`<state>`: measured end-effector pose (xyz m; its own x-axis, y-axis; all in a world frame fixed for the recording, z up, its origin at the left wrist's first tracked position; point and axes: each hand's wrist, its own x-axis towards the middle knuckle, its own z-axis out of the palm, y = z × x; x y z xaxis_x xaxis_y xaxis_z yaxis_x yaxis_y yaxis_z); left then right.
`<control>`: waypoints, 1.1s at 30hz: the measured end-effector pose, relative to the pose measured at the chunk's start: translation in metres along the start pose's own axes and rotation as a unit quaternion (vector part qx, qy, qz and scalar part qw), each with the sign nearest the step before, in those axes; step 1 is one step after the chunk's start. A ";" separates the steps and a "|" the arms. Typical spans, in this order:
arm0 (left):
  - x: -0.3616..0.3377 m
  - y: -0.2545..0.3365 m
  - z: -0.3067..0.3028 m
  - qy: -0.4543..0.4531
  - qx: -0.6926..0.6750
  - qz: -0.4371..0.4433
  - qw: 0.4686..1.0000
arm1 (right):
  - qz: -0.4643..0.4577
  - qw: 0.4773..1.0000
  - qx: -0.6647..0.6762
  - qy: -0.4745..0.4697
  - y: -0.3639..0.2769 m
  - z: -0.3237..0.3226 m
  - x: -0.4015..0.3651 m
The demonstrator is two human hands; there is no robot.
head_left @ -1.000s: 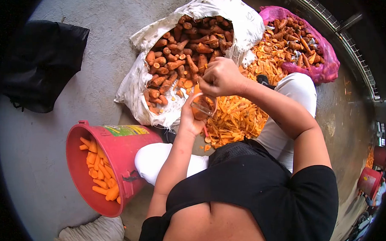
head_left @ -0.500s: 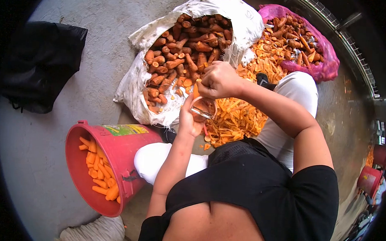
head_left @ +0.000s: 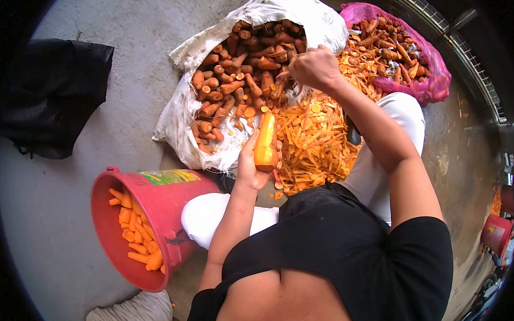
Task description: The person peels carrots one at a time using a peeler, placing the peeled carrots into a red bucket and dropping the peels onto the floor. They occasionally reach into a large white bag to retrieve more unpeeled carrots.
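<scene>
A thick carrot (head_left: 266, 141), bright orange where peeled and darker at its lower end, lies upright along the palm of my left hand (head_left: 251, 163), whose fingers wrap around it. Farther up and to the right, my right hand (head_left: 317, 67) is raised away from the carrot with its fingers closed. The peeler seen in it earlier is mostly hidden now. Below and behind the hands is a heap of orange peelings (head_left: 311, 142). Brown, unpeeled carrots (head_left: 231, 75) fill the open white sack (head_left: 176, 109) in front of me.
On its side at the left lies a red bucket (head_left: 170, 200) with peeled carrots (head_left: 135, 230) inside. A pink sack (head_left: 435, 82) of carrots and scraps sits at the back right. A black bag (head_left: 58, 97) rests on the grey floor, and another red bucket (head_left: 497, 234) stands far right.
My right hand has moved up and away from the carrot, taking the peeler off it. The carrot's peeled side now shows in my left hand, which has stayed nearly in place.
</scene>
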<state>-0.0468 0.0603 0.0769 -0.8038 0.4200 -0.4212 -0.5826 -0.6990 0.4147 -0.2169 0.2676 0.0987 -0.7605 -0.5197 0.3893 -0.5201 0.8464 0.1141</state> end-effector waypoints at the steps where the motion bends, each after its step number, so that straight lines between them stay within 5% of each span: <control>1: 0.000 0.001 0.001 0.007 -0.005 0.003 1.000 | 0.011 0.999 -0.037 0.025 0.008 -0.001 0.002; 2: 0.000 0.002 0.001 0.014 -0.012 0.007 1.000 | -0.001 0.995 -0.037 0.090 0.012 -0.001 0.003; 5: 0.005 0.001 -0.003 0.053 -0.020 0.021 0.998 | 0.130 0.963 0.213 -0.101 -0.019 -0.026 0.008; 9: 0.012 0.001 -0.007 0.113 -0.008 0.033 0.993 | -0.089 0.936 0.340 -0.012 -0.054 -0.021 -0.003; 15: 0.010 -0.001 0.012 0.161 0.011 0.066 0.985 | -0.150 0.938 0.314 -0.008 -0.067 -0.021 -0.006; 18: 0.007 -0.004 -0.005 0.098 0.055 0.071 0.991 | -0.101 0.960 0.260 0.003 -0.051 -0.012 0.001; 20: 0.001 -0.001 -0.002 0.070 0.062 0.024 0.995 | 0.039 0.976 0.185 -0.108 -0.026 -0.012 0.012; 21: -0.001 0.000 -0.001 0.046 0.054 0.021 0.997 | -0.024 0.993 0.112 -0.013 -0.005 -0.003 0.011; 23: -0.005 0.002 0.000 -0.001 0.036 0.016 0.999 | 0.063 0.996 0.054 0.040 0.009 -0.015 0.012; 26: -0.002 0.005 0.004 0.059 0.028 0.043 0.997 | 0.190 0.964 0.176 -0.051 -0.007 -0.030 0.013; 29: 0.006 0.006 0.000 0.081 -0.002 0.046 0.996 | 0.076 0.936 0.329 -0.103 -0.032 -0.036 0.000; 33: 0.009 0.005 0.007 0.125 -0.050 0.056 0.989 | -0.077 0.940 0.331 0.022 -0.065 -0.032 -0.011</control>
<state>-0.0575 0.0645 0.0809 -0.8006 0.1883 -0.5688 -0.4661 -0.7923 0.3937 -0.1621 0.2221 0.1166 -0.6472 -0.6129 0.4533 -0.7617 0.4969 -0.4158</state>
